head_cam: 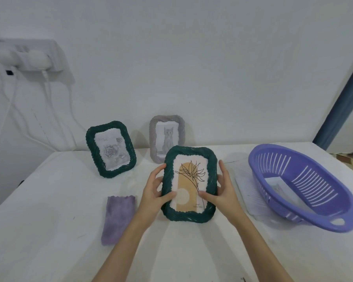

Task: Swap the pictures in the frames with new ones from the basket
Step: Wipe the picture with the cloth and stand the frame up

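Both hands hold a dark green woven frame above the white surface, tilted toward the camera. The left hand grips its left edge and the right hand its right edge, each with a thumb laid on the front over the picture, a line-drawn flower on an ochre arch. Behind it stand a second green frame with a rose print and a grey frame with a cat, which leans at the wall. The purple basket sits to the right with paper inside and a white sheet beside it; a purple cloth lies to the left. Whether this picture is old or new cannot be told. If new, the next move is to stand the frame upright; if old, to turn it over and open the back.
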### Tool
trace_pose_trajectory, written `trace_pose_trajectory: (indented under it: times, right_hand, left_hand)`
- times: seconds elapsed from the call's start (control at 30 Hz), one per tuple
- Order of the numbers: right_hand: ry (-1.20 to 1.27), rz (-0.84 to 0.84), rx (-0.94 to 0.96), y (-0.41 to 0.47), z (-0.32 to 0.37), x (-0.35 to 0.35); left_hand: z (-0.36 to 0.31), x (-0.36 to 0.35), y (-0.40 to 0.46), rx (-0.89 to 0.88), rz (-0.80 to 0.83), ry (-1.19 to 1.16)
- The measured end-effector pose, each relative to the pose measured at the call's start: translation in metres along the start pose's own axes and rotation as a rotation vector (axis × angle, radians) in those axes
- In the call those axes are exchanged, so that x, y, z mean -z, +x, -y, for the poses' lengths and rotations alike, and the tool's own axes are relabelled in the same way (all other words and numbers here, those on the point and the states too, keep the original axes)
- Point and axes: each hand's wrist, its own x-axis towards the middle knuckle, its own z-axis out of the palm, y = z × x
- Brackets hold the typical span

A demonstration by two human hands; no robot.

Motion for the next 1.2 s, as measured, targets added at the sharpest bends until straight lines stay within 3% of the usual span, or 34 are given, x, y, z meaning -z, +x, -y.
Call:
trace_pose_trajectory:
  times: [0.4,0.63,0.8,1.03,1.2]
  right_hand:
    - [-0.051,-0.02,0.23,0.016,0.021,0.007]
    - [-0.208,-0.034,0.257,0.035,-0.003,0.031]
    - [-0.254,-0.149,0.286,0.069,-0.012,0.047]
    - [-0.317,-0.357,0.294,0.117,-0.022,0.062]
    - [-0.359,-0.384,0.318,0.142,-0.033,0.072]
  left_hand:
    - [-0.003,-0.01,0.024,-0.014,0.056,-0.086]
    - [0.008,-0.016,0.065,0.0,0.245,0.288]
    - [0.009,-0.037,0.122,-0.079,0.324,0.459]
    - [0.021,-0.066,0.202,-0.177,0.307,0.62]
    - [0.036,-0.074,0.232,-0.19,0.292,0.651]
